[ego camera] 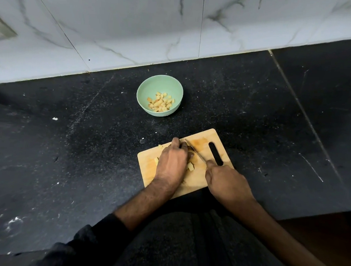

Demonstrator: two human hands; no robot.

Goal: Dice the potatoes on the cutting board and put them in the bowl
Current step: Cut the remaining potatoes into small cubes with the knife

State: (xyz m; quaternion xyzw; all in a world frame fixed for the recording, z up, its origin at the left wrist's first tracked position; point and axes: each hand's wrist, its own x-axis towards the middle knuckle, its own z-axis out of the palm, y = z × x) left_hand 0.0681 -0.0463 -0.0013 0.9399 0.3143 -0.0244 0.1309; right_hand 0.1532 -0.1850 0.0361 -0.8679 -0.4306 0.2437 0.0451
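A wooden cutting board (198,179) lies on the black counter near its front edge. My left hand (171,162) is curled over a potato piece on the board, which it mostly hides. My right hand (225,181) grips the handle of a knife (195,150), whose blade slants across the board beside my left fingers. Loose potato cubes (190,166) lie between the two hands, and more show at my left hand's left edge. Behind the board stands a mint green bowl (146,90) with several potato cubes (161,103) in it.
The black stone counter (67,146) runs left and right of the board, with small white scraps on it. A white marble wall (136,27) rises right behind the bowl. The board's handle slot (215,153) is at its right end.
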